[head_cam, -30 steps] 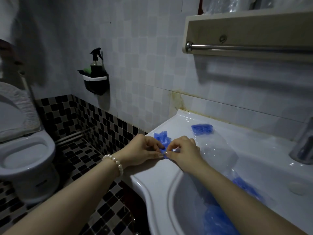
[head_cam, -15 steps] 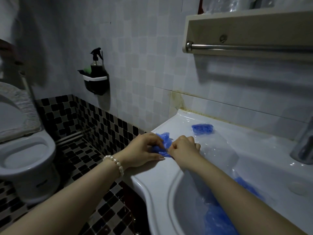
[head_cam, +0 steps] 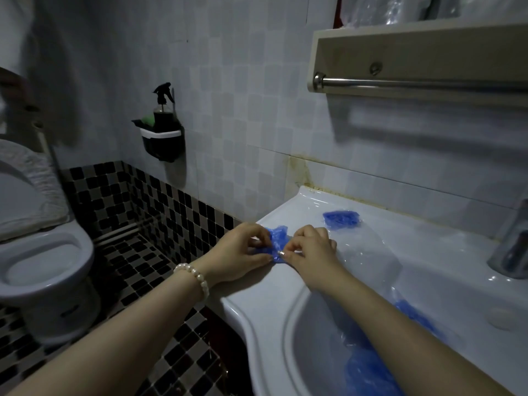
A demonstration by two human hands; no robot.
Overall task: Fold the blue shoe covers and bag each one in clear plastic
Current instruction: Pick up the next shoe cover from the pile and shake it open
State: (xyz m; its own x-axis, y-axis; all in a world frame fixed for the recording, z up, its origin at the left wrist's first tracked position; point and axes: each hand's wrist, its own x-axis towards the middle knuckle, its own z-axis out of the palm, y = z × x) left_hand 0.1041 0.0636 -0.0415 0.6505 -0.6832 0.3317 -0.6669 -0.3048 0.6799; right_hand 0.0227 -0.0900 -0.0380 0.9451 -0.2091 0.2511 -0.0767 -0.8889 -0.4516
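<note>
Left hand (head_cam: pixel 243 251): fingers curled, pinching the left end of the shoe cover (head_cam: pixel 276 243).
Right hand (head_cam: pixel 311 250): fingertips pinch its right end.
Shoe cover: crumpled, on the sink (head_cam: pixel 257 304) rim's left corner.
Bagged cover (head_cam: pixel 341 219): farther back on the rim.
Loose covers (head_cam: pixel 368 372): in the basin.

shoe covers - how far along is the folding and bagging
Done: one folded blue cover lies by the back wall on the sink ledge, apparently inside clear plastic. In hand: the left hand and right hand both pinch a second shoe cover on the ledge, mid-fold and not yet bagged. Left: a pile of blue covers in the basin, still loose.
</note>
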